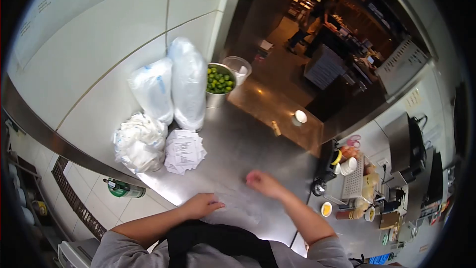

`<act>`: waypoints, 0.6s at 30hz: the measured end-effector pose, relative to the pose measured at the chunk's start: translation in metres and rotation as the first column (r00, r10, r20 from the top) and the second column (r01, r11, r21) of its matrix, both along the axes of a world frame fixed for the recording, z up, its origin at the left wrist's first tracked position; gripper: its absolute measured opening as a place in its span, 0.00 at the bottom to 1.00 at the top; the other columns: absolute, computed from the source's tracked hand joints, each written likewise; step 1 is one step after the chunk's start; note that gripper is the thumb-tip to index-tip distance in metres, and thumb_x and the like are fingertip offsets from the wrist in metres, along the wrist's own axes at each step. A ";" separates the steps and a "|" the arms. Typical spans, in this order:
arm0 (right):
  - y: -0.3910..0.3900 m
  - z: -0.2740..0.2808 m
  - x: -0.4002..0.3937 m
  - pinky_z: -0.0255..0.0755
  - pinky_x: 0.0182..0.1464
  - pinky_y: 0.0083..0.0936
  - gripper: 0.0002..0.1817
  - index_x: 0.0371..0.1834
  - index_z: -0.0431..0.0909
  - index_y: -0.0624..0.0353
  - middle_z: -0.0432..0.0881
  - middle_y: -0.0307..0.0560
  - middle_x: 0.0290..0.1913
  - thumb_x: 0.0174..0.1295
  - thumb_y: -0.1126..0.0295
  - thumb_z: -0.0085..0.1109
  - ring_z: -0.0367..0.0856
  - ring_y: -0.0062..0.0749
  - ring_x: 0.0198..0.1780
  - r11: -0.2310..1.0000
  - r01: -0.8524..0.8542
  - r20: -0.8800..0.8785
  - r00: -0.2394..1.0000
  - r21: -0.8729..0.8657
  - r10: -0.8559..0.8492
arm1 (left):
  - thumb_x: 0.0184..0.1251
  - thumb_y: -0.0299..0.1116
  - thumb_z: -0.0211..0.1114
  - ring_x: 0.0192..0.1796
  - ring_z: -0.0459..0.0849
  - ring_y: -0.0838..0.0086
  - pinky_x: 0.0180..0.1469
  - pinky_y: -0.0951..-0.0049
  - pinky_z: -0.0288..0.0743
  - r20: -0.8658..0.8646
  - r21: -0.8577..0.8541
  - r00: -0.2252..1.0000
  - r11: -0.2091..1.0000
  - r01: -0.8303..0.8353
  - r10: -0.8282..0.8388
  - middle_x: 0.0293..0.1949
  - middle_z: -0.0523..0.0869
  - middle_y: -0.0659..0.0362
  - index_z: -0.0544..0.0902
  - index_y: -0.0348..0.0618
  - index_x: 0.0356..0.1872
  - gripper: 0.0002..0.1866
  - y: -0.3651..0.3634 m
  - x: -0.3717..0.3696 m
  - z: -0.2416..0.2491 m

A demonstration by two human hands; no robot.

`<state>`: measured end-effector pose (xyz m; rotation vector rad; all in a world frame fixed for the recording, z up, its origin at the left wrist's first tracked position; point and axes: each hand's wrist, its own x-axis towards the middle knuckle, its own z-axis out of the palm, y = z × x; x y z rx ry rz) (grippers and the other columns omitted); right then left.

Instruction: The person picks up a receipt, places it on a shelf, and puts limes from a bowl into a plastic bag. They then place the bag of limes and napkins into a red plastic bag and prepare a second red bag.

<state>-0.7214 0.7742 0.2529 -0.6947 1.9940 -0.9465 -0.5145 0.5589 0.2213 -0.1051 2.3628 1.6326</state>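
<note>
A thin sheet of clear plastic [240, 212], perhaps a bag, lies on the steel counter [248, 139] close in front of my body. My left hand [202, 205] is at the plastic's left edge, thumb and fingers closed on it. Above and to the right of it, my right hand [265, 184] is closed in a loose fist over the counter. A reddish tip shows at its fingers, but I cannot make out whether it holds anything. To the left of the hands are a stack of printed paper slips [185, 153] and a pile of crumpled white plastic bags [141, 144].
Two bundles of clear plastic [188, 84] lean at the wall. Beside them stand a metal pot of green limes [218, 83] and a clear tub [239, 68]. A small white bowl [300, 116] sits across the counter. Right, a white basket [354, 178] stands among condiments. A person [310, 25] works beyond the opening.
</note>
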 end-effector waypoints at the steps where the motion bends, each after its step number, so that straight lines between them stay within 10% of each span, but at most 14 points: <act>1: -0.024 0.001 -0.022 0.74 0.45 0.21 0.09 0.47 0.78 0.57 0.82 0.35 0.39 0.68 0.67 0.59 0.78 0.19 0.42 0.999 0.029 -0.197 0.980 -0.032 -0.035 | 0.67 0.52 0.65 0.25 0.76 0.62 0.31 0.63 0.70 0.046 0.027 0.999 1.000 -0.001 0.000 0.21 0.77 0.48 0.79 0.36 0.28 0.25 -0.006 0.004 0.019; 5: -0.151 0.022 -0.103 0.76 0.46 0.30 0.08 0.44 0.79 0.62 0.84 0.48 0.38 0.64 0.72 0.58 0.83 0.36 0.40 0.948 0.002 -0.529 0.829 -0.318 -0.179 | 0.70 0.54 0.61 0.32 0.77 0.71 0.38 0.67 0.72 -0.106 0.238 0.929 0.898 0.370 -0.355 0.29 0.80 0.53 0.78 0.38 0.37 0.24 -0.023 0.016 -0.007; 8: -0.247 0.031 -0.149 0.76 0.46 0.33 0.09 0.43 0.80 0.63 0.82 0.52 0.39 0.62 0.73 0.59 0.83 0.44 0.40 0.902 -0.020 -0.647 0.704 -0.431 -0.293 | 0.73 0.51 0.59 0.44 0.78 0.74 0.49 0.70 0.72 -0.118 0.576 0.953 0.763 0.294 -0.279 0.38 0.81 0.56 0.78 0.40 0.51 0.23 -0.046 0.023 -0.005; 14: -0.366 -0.048 -0.259 0.70 0.63 0.42 0.29 0.62 0.73 0.53 0.72 0.58 0.61 0.53 0.77 0.62 0.72 0.55 0.62 0.993 -0.048 -0.861 0.505 -0.108 -0.069 | 0.77 0.37 0.56 0.58 0.75 0.73 0.60 0.72 0.67 0.028 0.571 0.933 0.772 0.279 -0.359 0.55 0.75 0.59 0.76 0.41 0.58 0.16 -0.096 0.031 -0.002; 18: -0.370 -0.032 -0.253 0.71 0.61 0.42 0.28 0.58 0.75 0.46 0.73 0.55 0.58 0.51 0.80 0.62 0.73 0.53 0.60 1.000 0.001 -0.805 0.593 -0.014 -0.012 | 0.74 0.31 0.59 0.58 0.75 0.73 0.59 0.72 0.68 0.095 0.474 0.952 0.854 0.213 -0.290 0.54 0.76 0.60 0.78 0.41 0.53 0.11 -0.114 0.037 0.006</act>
